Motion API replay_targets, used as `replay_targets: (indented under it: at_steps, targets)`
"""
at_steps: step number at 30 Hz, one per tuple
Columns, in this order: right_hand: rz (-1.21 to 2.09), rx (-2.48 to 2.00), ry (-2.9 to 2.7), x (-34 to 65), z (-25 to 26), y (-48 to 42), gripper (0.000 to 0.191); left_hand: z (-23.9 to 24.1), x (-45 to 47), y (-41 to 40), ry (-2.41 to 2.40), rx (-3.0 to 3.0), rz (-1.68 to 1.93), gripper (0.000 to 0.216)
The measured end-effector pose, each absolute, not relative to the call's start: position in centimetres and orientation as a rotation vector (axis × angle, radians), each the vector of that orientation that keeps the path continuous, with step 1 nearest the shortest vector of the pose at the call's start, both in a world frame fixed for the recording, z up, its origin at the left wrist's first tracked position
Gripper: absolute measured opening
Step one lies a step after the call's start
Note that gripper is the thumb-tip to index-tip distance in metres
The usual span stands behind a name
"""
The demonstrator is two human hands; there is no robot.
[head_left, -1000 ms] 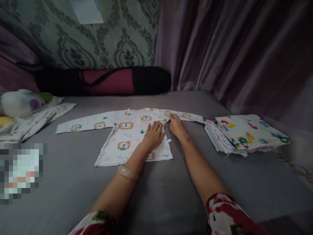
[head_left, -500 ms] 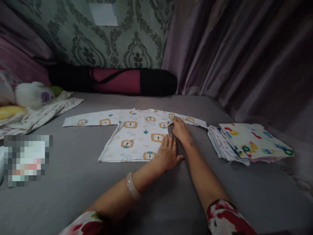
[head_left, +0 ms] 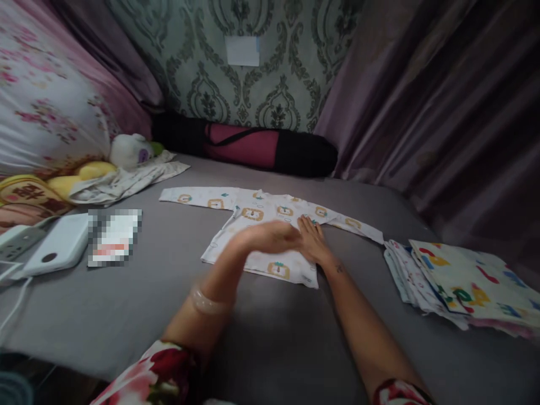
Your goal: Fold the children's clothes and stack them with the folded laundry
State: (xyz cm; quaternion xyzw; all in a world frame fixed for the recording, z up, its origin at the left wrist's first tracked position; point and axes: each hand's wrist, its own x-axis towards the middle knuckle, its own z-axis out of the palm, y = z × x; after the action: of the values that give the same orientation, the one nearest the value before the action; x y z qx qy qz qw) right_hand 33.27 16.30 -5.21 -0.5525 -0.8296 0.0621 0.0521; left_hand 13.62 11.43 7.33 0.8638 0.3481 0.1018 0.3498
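Note:
A white long-sleeved child's shirt with lion faces lies spread on the grey bed sheet, both sleeves stretched out to the sides. My right hand rests flat on its right side, fingers extended and together. Above the shirt's middle, my left hand is turned edge-on, its fingers stretched toward the right hand. It is slightly smeared by motion and hides part of the print; whether it touches the cloth I cannot tell. Neither hand grips anything.
A stack of folded clothes lies right of the shirt's cuff. A long black and maroon bag runs along the wall. At left are a plush toy, a crumpled cloth, a white power bank and a power strip.
My left hand has lifted from the shirt's lower right side and moved up toward the right hand. My right hand has come from the sleeve joint onto the shirt's body. The view has swung left.

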Motion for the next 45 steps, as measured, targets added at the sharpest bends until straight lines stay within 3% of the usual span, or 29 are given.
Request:
replay_targets:
  at_steps: [4,6,13,19,25,31,37,45]
  targets:
    - [0.166,-1.717,-2.517,33.2,-5.2,16.5,0.061,4.8,4.6,15.3,2.179,1.665,0.512,0.029]
    - [0.135,-1.733,-2.537,33.0,-4.8,16.6,0.060,2.1,1.6,16.0,2.318,1.472,0.508,0.025]
    - [0.000,-1.554,-2.678,29.6,-2.1,16.8,0.043,-1.6,1.8,17.4,2.453,1.140,0.665,0.036]
    - [0.184,-1.330,-2.624,21.6,-1.1,17.0,0.038,-1.5,3.3,18.2,2.494,1.122,0.693,0.033]
    - [0.408,-1.339,-2.532,15.2,-2.7,17.2,0.047,-2.2,2.8,18.7,2.457,1.160,0.774,0.024]
    - [0.359,-1.376,-2.517,14.2,-4.7,16.4,0.062,-2.7,1.6,19.4,2.366,1.229,0.901,0.028]
    - [0.255,-1.370,-2.607,14.2,-4.2,16.0,0.059,-3.4,1.2,19.9,2.360,1.285,0.946,0.025]
    - [0.361,-1.180,-2.765,15.3,-3.3,13.2,0.069,-3.4,0.7,19.8,2.303,1.406,0.950,0.023]
